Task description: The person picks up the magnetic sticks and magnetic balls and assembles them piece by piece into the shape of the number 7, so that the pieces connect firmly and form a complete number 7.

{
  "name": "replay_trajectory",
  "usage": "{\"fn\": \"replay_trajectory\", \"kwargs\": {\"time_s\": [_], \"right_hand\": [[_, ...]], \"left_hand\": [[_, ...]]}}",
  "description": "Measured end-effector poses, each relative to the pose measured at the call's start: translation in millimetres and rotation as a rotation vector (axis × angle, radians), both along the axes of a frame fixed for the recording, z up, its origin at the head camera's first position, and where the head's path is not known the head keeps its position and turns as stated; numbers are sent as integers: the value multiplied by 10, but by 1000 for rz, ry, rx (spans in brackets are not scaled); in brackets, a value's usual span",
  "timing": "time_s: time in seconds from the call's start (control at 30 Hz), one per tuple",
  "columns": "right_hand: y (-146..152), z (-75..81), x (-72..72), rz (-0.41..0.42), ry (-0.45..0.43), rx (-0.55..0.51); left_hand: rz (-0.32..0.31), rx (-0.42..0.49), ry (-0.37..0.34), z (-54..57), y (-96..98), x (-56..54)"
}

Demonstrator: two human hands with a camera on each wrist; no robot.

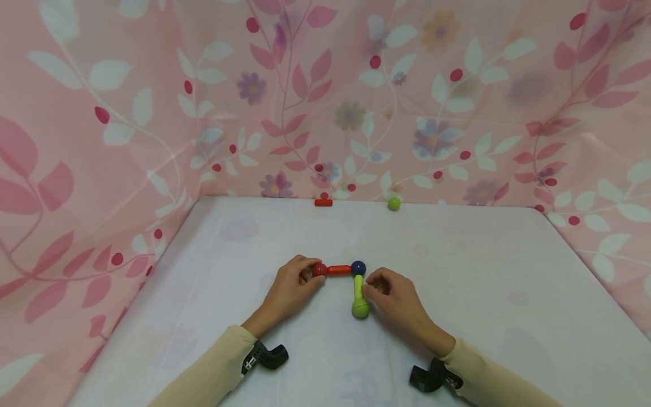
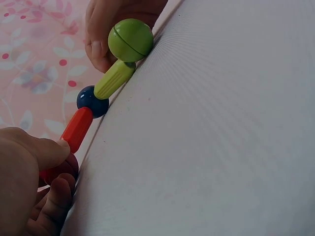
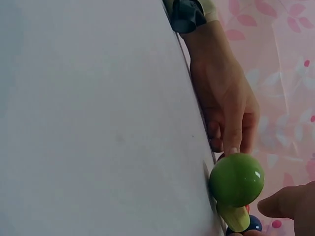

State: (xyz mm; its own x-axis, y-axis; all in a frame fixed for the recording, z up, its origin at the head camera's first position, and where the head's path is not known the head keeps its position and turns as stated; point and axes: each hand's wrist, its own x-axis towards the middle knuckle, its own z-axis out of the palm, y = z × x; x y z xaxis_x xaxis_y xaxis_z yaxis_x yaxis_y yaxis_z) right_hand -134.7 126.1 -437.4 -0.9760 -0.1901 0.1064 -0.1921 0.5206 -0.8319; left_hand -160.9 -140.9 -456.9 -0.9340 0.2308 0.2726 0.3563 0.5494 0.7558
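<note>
A chain of toy pieces lies on the white table. It has a red ball (image 1: 319, 269), a red-orange rod (image 1: 339, 270), a dark blue ball (image 1: 358, 268), a yellow-green rod (image 1: 358, 287) and a green ball (image 1: 360, 308). The two rods meet at the blue ball in roughly a right angle. My left hand (image 1: 291, 291) grips the red ball between thumb and fingers. On the other side, my right hand (image 1: 399, 299) is beside the yellow-green rod, fingers loosely bent. In the right wrist view, a gap separates its thumb (image 3: 280, 202) from the green ball.
At the table's far edge lie another red-orange rod (image 1: 323, 202) and a bright green ball (image 1: 394, 204), apart from each other. Pink floral cloth (image 1: 346, 113) hangs behind and along the sides of the table (image 1: 458, 254). A black device sits at each wrist.
</note>
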Motion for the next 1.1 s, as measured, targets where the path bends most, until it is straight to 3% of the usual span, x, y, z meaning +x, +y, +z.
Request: {"fn": "replay_trajectory", "kwargs": {"time_s": [0.2, 0.47, 1.1], "right_hand": [[-56, 45, -163, 4, -30, 122], [-107, 63, -236, -15, -40, 242], [-114, 29, -257, -58, -63, 199]], "left_hand": [[-6, -1, -5, -4, -7, -10], [2, 0, -5, 12, -5, -9], [1, 1, -9, 11, 0, 0]]}}
